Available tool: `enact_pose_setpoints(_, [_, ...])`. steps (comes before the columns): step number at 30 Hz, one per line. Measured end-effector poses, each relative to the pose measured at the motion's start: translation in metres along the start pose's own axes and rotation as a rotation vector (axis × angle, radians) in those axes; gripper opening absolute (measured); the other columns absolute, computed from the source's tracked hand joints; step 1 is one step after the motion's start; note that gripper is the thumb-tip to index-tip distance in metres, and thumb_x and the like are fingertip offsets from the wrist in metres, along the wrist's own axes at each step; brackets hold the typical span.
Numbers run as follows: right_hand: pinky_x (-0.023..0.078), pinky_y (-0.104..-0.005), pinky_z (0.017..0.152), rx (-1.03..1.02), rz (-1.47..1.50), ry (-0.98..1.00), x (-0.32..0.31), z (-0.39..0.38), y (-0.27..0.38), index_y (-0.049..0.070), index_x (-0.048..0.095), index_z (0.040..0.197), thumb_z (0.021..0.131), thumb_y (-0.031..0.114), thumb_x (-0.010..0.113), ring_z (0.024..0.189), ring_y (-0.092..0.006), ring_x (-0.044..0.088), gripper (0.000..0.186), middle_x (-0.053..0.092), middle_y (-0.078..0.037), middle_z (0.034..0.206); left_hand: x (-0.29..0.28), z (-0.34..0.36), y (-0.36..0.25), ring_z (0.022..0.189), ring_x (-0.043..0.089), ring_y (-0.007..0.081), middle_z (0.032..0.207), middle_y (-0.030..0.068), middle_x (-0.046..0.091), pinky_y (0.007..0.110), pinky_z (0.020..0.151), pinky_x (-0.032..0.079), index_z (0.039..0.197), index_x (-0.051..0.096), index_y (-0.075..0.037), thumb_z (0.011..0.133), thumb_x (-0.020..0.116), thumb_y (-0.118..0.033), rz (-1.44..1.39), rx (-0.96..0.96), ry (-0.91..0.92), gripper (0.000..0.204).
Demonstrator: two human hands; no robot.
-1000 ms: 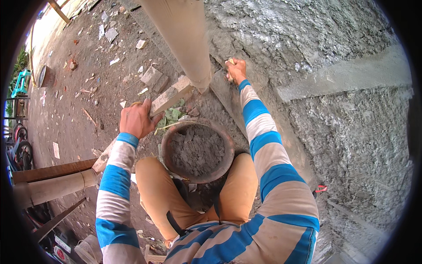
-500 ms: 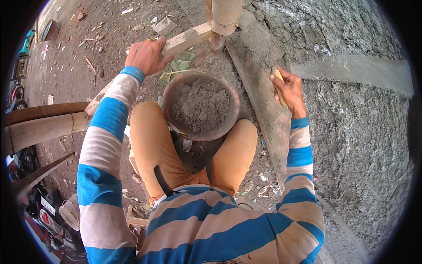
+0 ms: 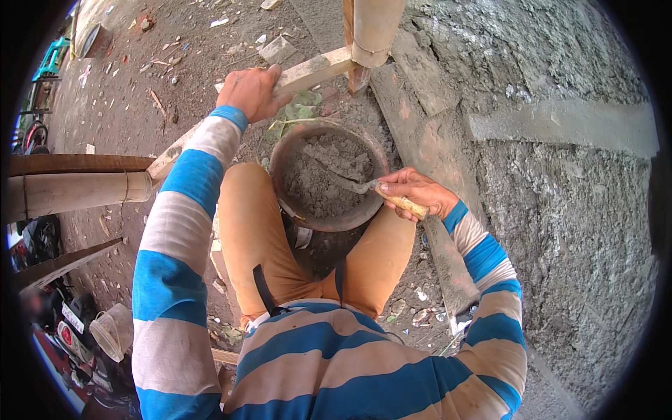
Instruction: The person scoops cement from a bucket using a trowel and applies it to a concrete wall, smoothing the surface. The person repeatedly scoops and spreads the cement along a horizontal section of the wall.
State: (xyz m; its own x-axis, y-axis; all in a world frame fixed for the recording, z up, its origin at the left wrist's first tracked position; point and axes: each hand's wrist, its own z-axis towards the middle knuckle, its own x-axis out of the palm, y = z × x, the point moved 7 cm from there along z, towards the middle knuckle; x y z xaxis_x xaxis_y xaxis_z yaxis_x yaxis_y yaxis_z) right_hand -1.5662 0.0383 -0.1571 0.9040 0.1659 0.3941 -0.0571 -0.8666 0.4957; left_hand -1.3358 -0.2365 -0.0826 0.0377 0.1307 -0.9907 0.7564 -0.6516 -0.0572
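Observation:
My left hand (image 3: 253, 94) is closed round a pale wooden bar (image 3: 315, 68), which meets a light round post (image 3: 378, 28) at the top. My right hand (image 3: 413, 196) grips a trowel by its yellowish wooden handle (image 3: 406, 205); its grey blade (image 3: 346, 180) reaches into a round reddish-brown bucket (image 3: 283, 150) of lumpy grey mortar between my knees. Green leaves (image 3: 301, 105) lie just beyond the bucket's far rim.
A mortar-smeared board (image 3: 455, 273) runs along the rough grey wall (image 3: 560, 245) at the right. Horizontal poles (image 3: 84, 192) cross at the left, near motorbikes (image 3: 77, 329). A turquoise stool (image 3: 52, 59), a pail (image 3: 96, 42) and debris are at the upper left.
My right hand with the trowel has come from beside the wall down to the bucket, its blade now over the mortar. My view has shifted; my left hand stays on the wooden bar.

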Motion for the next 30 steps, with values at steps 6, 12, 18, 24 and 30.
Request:
enact_pose_setpoints(6, [0.043,-0.0244,0.036,-0.046,0.038,0.078,-0.008,-0.045,0.006,-0.001,0.062,0.135,0.102,0.024,0.066,0.045,-0.0096,0.056,0.041,0.061,-0.005,0.076,-0.002,0.001,-0.001,0.083,0.071,0.0417,0.083,0.0202,0.072,0.052,0.076,0.056,0.105,0.065,-0.005,0.089,0.070,-0.055,-0.017,-0.018,0.006,0.053])
enact_pose_setpoints(12, [0.041,-0.0247,0.037,-0.235,-0.113,-0.139,-0.057,-0.094,0.034,-0.003,0.059,0.139,0.102,0.020,0.065,0.046,-0.0087,0.055,0.043,0.062,-0.003,0.076,-0.005,0.003,-0.005,0.082,0.071,0.0414,0.083,0.0199,0.072,0.052,0.076,0.055,0.105,0.065,-0.006,0.088,0.071,-0.053,-0.013,-0.007,-0.002,0.051])
enact_pose_setpoints(18, [0.049,-0.0376,0.047,-0.245,-0.544,-0.895,-0.169,-0.073,0.085,-0.007,0.069,0.107,0.098,0.019,0.065,0.047,-0.0216,0.062,0.028,0.065,-0.012,0.071,-0.001,0.006,-0.004,0.079,0.071,0.0409,0.082,0.0198,0.072,0.050,0.074,0.056,0.105,0.064,-0.003,0.086,0.074,-0.052,0.016,0.001,-0.011,0.053])
enact_pose_setpoints(24, [0.055,-0.0472,0.070,-0.245,-0.811,-1.275,-0.280,0.027,0.124,-0.004,0.070,0.090,0.093,0.026,0.065,0.076,-0.0375,0.070,0.030,0.071,-0.023,0.083,-0.003,0.005,-0.008,0.077,0.072,0.0393,0.078,0.0184,0.071,0.051,0.071,0.055,0.096,0.060,-0.005,0.087,0.074,-0.049,0.015,0.022,-0.035,0.047])
enact_pose_setpoints(30, [0.057,-0.0513,0.087,-0.232,-1.196,-1.341,-0.240,0.056,0.187,-0.001,0.075,0.098,0.085,0.018,0.061,0.097,-0.0435,0.072,0.027,0.074,-0.027,0.099,-0.003,0.006,-0.005,0.076,0.071,0.0392,0.077,0.0183,0.070,0.050,0.067,0.054,0.094,0.060,-0.005,0.085,0.075,-0.050,0.014,0.005,-0.013,0.048])
